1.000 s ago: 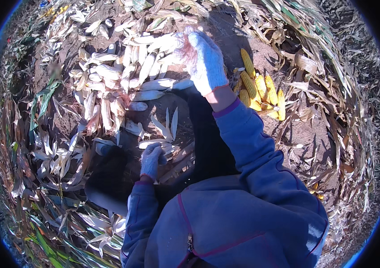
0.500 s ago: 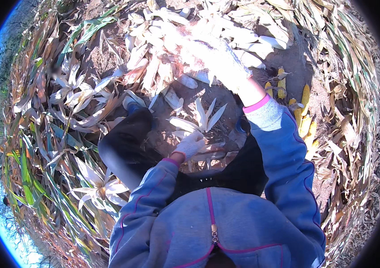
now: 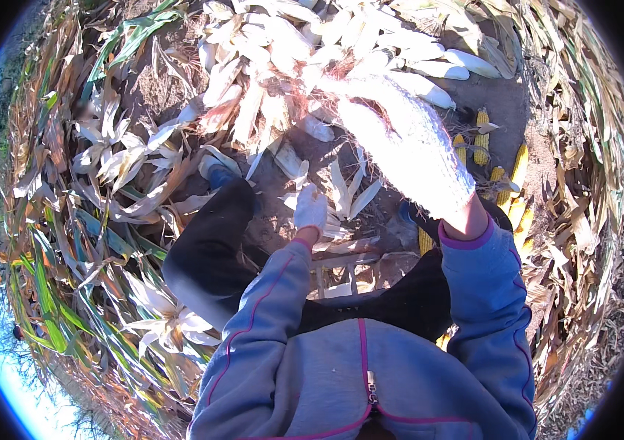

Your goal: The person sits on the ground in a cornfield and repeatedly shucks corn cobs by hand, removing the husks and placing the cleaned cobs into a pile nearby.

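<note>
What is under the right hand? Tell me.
Around the right hand, pale husk-covered ears and reddish silk show. What lies directly beneath is covered, and glare hides whether the hand grips anything.

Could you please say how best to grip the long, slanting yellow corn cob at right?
I'd wrap the slanting yellow corn cob around its upper half, coming from the right: it looks slim, and another cob crowds its lower left.

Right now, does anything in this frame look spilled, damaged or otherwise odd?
Mostly the glare: the gloved right hand and part of the pile of pale ears wash out to white, hiding detail. Yellow cobs lie strewn, but none looks clearly damaged.
</note>
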A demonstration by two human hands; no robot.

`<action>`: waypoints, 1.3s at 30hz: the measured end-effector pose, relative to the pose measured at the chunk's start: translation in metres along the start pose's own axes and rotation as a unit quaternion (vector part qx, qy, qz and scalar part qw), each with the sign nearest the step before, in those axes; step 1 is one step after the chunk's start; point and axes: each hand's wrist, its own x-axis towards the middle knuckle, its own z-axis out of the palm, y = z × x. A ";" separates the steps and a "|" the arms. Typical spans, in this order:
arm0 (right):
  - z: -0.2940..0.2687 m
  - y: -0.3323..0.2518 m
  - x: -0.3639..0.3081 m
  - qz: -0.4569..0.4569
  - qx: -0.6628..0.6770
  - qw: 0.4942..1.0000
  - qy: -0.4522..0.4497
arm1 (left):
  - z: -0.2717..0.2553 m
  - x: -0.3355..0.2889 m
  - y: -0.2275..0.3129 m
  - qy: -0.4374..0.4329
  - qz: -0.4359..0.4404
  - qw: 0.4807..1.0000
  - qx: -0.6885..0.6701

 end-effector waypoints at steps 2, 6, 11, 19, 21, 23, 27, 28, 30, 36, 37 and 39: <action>0.003 -0.005 0.001 -0.003 -0.020 1.000 -0.002 | 0.011 0.020 -0.028 0.058 0.011 0.998 0.004; 0.008 -0.004 0.001 0.032 0.030 0.999 -0.003 | 0.008 0.048 -0.034 0.072 -0.043 0.995 -0.046; 0.009 -0.010 0.006 0.052 0.004 0.998 -0.026 | 0.027 0.075 -0.066 0.157 -0.084 0.983 -0.044; 0.020 0.000 0.009 0.074 0.056 0.996 -0.001 | 0.031 0.085 -0.066 0.176 -0.111 0.970 -0.127; 0.022 -0.002 0.010 0.082 0.067 0.994 -0.003 | 0.034 0.081 -0.065 0.159 -0.075 0.970 -0.170; 0.023 -0.003 0.011 0.097 0.077 0.992 -0.008 | 0.036 0.075 -0.067 0.131 -0.083 0.964 -0.215; 0.024 -0.006 0.011 0.113 0.084 0.990 -0.013 | 0.047 0.073 -0.096 0.050 -0.130 0.958 -0.252; 0.024 -0.009 0.012 0.110 0.079 0.991 -0.017 | 0.059 0.075 -0.119 0.029 -0.130 0.959 -0.250; 0.025 -0.009 0.013 0.071 0.038 0.996 -0.036 | 0.069 0.080 -0.142 0.039 -0.131 0.971 -0.197; 0.023 -0.012 0.012 0.107 0.033 0.993 -0.042 | 0.051 0.075 -0.100 0.111 -0.197 0.916 -0.331; 0.023 -0.012 0.013 0.116 0.034 0.992 -0.044 | 0.046 0.075 -0.093 0.108 -0.191 0.900 -0.377; 0.023 -0.009 0.015 0.098 0.027 0.994 -0.033 | 0.034 0.078 -0.077 0.097 -0.220 0.876 -0.418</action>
